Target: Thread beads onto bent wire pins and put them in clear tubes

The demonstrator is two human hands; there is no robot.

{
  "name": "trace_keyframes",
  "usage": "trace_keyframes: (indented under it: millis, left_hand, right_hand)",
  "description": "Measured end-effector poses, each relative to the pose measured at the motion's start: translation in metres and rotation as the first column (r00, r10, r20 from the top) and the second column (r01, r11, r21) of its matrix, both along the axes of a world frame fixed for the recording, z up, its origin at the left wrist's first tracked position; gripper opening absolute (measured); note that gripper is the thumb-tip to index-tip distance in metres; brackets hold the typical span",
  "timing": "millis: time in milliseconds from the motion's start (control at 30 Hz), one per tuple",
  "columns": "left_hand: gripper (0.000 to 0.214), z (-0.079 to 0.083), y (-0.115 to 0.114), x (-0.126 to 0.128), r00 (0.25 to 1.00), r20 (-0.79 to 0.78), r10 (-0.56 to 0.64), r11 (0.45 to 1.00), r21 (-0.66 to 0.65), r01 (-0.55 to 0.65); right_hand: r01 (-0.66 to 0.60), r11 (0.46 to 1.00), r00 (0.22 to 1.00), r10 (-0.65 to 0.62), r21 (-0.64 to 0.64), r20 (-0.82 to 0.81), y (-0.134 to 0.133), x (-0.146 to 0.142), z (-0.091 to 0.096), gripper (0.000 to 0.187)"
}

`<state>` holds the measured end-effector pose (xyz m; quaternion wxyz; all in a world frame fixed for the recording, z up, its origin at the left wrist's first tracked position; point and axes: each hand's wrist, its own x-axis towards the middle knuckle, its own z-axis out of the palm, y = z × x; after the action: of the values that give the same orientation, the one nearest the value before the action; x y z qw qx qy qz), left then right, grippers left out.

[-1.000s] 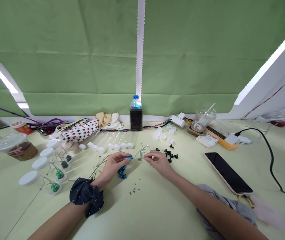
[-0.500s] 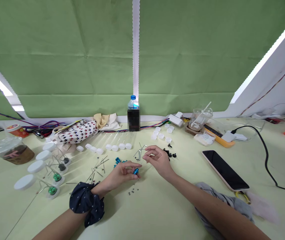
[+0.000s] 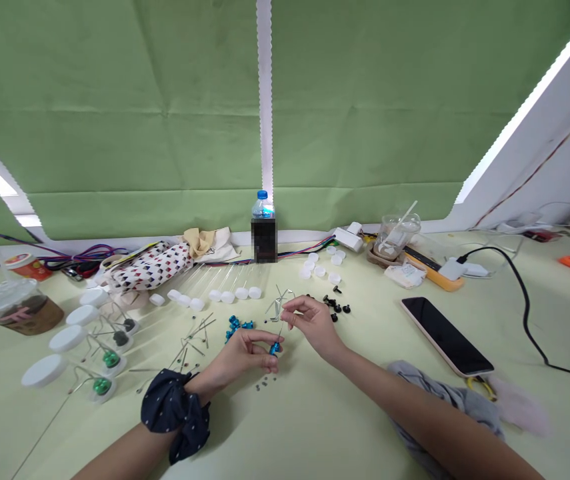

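Observation:
Between the thumb and fingers of my left hand [image 3: 245,350] is a small shiny blue metal part [image 3: 275,348]. My right hand [image 3: 312,325] pinches the upper end of a thin metal rod [image 3: 280,330], whose lower end meets the top of the blue part; whether it goes inside I cannot tell. Several similar blue parts [image 3: 235,327] lie just beyond my left hand. L-shaped hex keys [image 3: 275,310] rest behind the right fingertips. Tiny grey pieces [image 3: 265,383] are scattered on the table in front of my left hand.
Black screws [image 3: 337,308] and white caps [image 3: 319,271] lie beyond my right hand. Thin metal rods [image 3: 192,340] and capped clear tubes [image 3: 227,297] are to the left, near green-balled assemblies [image 3: 102,385]. A phone [image 3: 447,337], grey cloth [image 3: 445,393] and drink cup [image 3: 17,307] flank the table.
The rod between my hands now stands more upright against the blue part. My right hand has shifted slightly left, and the whole view has moved a little.

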<state>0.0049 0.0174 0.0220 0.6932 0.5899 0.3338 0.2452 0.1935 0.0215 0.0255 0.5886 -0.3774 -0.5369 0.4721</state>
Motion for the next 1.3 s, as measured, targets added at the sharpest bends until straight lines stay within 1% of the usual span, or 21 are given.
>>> trace_keyframes:
  millis: [167,367,433,500,567,600,633,667,733,800,867,1000,1133,1200,1300]
  left_hand:
    - [0.038,0.003,-0.001,0.001,0.999,0.036,0.022,0.999,-0.029,-0.021]
    - [0.036,-0.002,0.001,0.002,0.994,0.09,0.066,0.996,-0.068,-0.06]
    - [0.033,-0.004,0.003,0.001,0.992,0.097,0.085,0.994,-0.074,-0.078]
    - [0.033,-0.005,0.006,-0.001,0.986,0.107,0.131,0.989,-0.083,-0.122]
    - [0.034,-0.005,0.01,-0.003,0.973,0.119,0.2,0.978,-0.089,-0.19]
    - [0.035,-0.005,0.012,-0.004,0.963,0.126,0.238,0.97,-0.088,-0.228]
    - [0.035,-0.005,0.013,-0.005,0.952,0.134,0.276,0.96,-0.085,-0.267]
    - [0.036,-0.005,0.015,-0.006,0.94,0.141,0.311,0.95,-0.079,-0.302]
    - [0.037,-0.005,0.017,-0.008,0.917,0.155,0.368,0.93,-0.068,-0.361]
    - [0.038,-0.005,0.018,-0.009,0.9,0.167,0.402,0.916,-0.061,-0.397]
    - [0.038,-0.006,0.018,-0.01,0.891,0.175,0.418,0.908,-0.058,-0.414]
    - [0.04,-0.008,0.018,-0.01,0.886,0.175,0.429,0.903,-0.047,-0.428]
    - [0.042,-0.01,0.019,-0.01,0.879,0.177,0.442,0.895,-0.028,-0.445]
    - [0.042,-0.011,0.02,-0.011,0.879,0.182,0.44,0.896,-0.022,-0.444]
    - [0.041,-0.013,0.021,-0.011,0.879,0.188,0.437,0.897,-0.016,-0.442]
  right_hand:
    - [-0.048,0.999,0.998,0.047,0.022,0.04,0.0,0.001,-0.005,0.026]
    - [-0.102,0.994,0.992,0.1,0.032,0.072,-0.002,0.0,-0.003,0.028]
    - [-0.121,0.992,0.99,0.117,0.044,0.084,-0.002,0.0,-0.003,0.033]
    - [-0.115,0.992,0.988,0.109,0.056,0.107,0.0,0.002,-0.004,0.041]
    - [-0.073,0.994,0.979,0.055,0.081,0.197,0.005,0.006,-0.008,0.042]
    - [-0.046,0.993,0.96,0.015,0.108,0.279,0.008,0.009,-0.011,0.038]
    - [-0.041,0.989,0.918,-0.02,0.144,0.396,0.01,0.012,-0.015,0.032]
    - [-0.064,0.979,0.854,-0.047,0.194,0.517,0.013,0.014,-0.019,0.027]
    - [-0.138,0.95,0.717,-0.099,0.279,0.69,0.016,0.017,-0.028,0.02]
    - [-0.191,0.932,0.604,-0.136,0.309,0.785,0.017,0.017,-0.035,0.02]
    - [-0.208,0.926,0.542,-0.158,0.314,0.825,0.017,0.015,-0.039,0.02]
    - [-0.215,0.924,0.506,-0.17,0.315,0.845,0.014,0.012,-0.038,0.016]
    - [-0.211,0.939,0.497,-0.135,0.27,0.857,0.01,0.013,-0.033,0.009]
    - [-0.176,0.957,0.49,-0.117,0.23,0.864,0.008,0.013,-0.031,0.009]
    - [-0.043,0.985,0.47,-0.126,0.165,0.874,0.007,0.012,-0.031,0.012]
